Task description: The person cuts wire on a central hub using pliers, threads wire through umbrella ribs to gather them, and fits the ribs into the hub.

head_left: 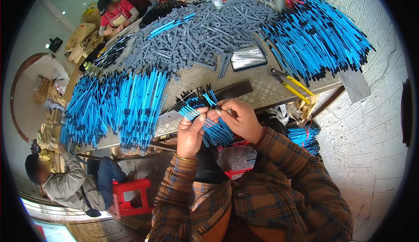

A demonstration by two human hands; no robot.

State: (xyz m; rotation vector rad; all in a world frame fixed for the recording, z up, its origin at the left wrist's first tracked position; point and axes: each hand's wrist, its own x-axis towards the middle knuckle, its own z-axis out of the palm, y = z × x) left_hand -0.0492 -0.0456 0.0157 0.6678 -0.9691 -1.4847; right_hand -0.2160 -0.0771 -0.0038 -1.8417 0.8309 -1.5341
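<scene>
Both my hands meet over a batch of thin blue sticks with black ends [220, 134] at the table's near edge. My left hand [190, 133] is closed, its thumb and fingers pinching at the blue sticks. Close beside it on the right, my right hand [244, 119] is also closed, thumb against fingertips. What sits between the right fingertips is too small to make out. Behind my hands lies a dark metal bar [235, 90] on the table. Black stick ends fan out just beyond my left fingers.
Grey plastic parts [187, 41] heap the table, with a box of thin silvery pins [248, 59] in front. Blue sticks pile at left [142, 107] and right [318, 37]. Yellow-handled pliers [294, 87] overhang the right edge. Co-workers sit far left; another person [78, 181] sits near a red stool [133, 196].
</scene>
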